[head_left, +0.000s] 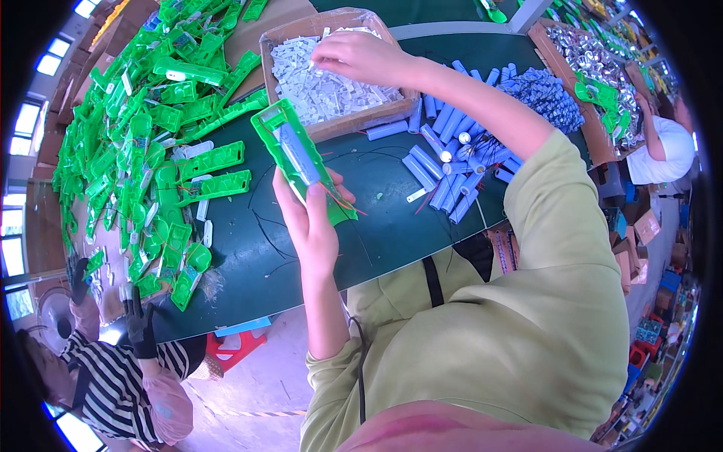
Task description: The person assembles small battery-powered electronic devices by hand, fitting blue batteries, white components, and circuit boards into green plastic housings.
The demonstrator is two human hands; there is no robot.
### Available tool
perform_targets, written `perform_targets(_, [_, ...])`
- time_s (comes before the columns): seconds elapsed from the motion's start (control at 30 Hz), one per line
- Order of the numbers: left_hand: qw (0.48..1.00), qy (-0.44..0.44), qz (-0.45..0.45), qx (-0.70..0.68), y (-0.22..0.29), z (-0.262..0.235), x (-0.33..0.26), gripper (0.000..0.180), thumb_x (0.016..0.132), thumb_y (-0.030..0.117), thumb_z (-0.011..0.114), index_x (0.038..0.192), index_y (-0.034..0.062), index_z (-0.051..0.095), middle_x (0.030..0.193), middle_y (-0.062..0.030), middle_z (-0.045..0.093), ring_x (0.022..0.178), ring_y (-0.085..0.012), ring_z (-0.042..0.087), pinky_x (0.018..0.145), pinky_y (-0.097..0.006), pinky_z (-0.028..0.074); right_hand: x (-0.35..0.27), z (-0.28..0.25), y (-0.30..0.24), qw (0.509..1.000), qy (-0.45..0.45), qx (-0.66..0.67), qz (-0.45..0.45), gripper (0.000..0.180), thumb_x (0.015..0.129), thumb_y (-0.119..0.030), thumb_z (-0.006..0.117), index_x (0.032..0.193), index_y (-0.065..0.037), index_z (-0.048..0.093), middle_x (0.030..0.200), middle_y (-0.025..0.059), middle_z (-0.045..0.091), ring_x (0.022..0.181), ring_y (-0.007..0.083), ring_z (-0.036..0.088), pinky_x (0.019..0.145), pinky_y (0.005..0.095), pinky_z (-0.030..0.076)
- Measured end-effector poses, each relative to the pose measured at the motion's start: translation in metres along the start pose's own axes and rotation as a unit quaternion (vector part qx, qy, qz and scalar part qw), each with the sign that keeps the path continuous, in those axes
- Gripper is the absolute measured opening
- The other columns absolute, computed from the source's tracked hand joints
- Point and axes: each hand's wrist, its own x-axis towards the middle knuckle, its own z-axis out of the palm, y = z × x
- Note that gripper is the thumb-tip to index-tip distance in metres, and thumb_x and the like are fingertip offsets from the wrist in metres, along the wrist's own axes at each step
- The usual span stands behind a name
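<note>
My left hand (pixel 312 226) is closed round a long green plastic housing (pixel 280 128), held tilted above the table. A blue cylindrical battery (pixel 299 154) lies in the housing's hollow, with my thumb against its lower end. Thin red and black wires stick out near my fingers. My right hand (pixel 360 57) is over a cardboard box (pixel 354 128) full of small white plastic parts (pixel 301 87). Its fingertips are pinched together on what looks like one small white part, partly hidden by the fingers.
Green housings (pixel 181 113) are heaped on the left of the dark green table (pixel 248 279). Wired blue batteries (pixel 456 151) pile up at right, before a box of shiny metal parts (pixel 587 56). A co-worker in stripes (pixel 124 384) sits at lower left; another person (pixel 663 147) is at far right.
</note>
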Motion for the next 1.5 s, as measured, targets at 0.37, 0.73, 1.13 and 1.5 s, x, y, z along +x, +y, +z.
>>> perform_targets(0.37, [0.995, -0.072, 0.061, 0.038, 0.015, 0.025, -0.032, 0.048, 0.092, 0.009, 0.039, 0.135, 0.0012, 0.019, 0.096, -0.0153, 0.054, 0.073, -0.0169, 0.057, 0.064, -0.029, 0.050, -0.055, -0.112, -0.110, 0.966, 0.095, 0.237, -0.025, 0.028, 0.083, -0.004, 0.059, 0.111, -0.006, 0.061, 0.089, 0.0090, 0.061, 0.081, 0.0241, 0.059, 0.070, 0.0318, 0.047])
perform_targets(0.73, [0.997, -0.078, 0.021, -0.014, 0.029, 0.063, -0.048, 0.044, 0.093, 0.014, 0.037, 0.133, 0.0017, 0.023, 0.091, -0.0160, 0.055, 0.067, -0.0182, 0.058, 0.059, -0.032, 0.052, -0.071, -0.108, -0.115, 0.968, 0.206, 0.100, -0.102, 0.031, 0.082, -0.004, 0.061, 0.112, -0.009, 0.058, 0.075, 0.0089, 0.055, 0.066, 0.0243, 0.056, 0.062, 0.0336, 0.047])
perform_targets(1.13, [0.995, -0.087, -0.007, -0.046, 0.033, 0.071, -0.047, 0.035, 0.093, 0.015, 0.037, 0.125, 0.0022, 0.030, 0.089, -0.0152, 0.055, 0.065, -0.0176, 0.058, 0.057, -0.033, 0.053, -0.078, -0.114, -0.109, 0.956, 0.155, 0.242, 0.050, 0.019, 0.083, -0.007, 0.061, 0.102, -0.005, 0.059, 0.085, 0.0069, 0.062, 0.077, 0.0175, 0.063, 0.067, 0.0284, 0.049])
perform_targets(1.5, [0.998, -0.056, -0.004, -0.002, 0.035, 0.077, -0.043, 0.034, 0.094, 0.015, 0.036, 0.124, 0.0023, 0.031, 0.089, -0.0137, 0.056, 0.067, -0.0167, 0.059, 0.057, -0.031, 0.053, -0.067, -0.105, -0.109, 0.824, 0.218, 0.502, 0.150, 0.013, 0.084, -0.011, 0.063, 0.091, -0.003, 0.055, 0.083, -0.0008, 0.058, 0.076, 0.0075, 0.058, 0.071, 0.0197, 0.047])
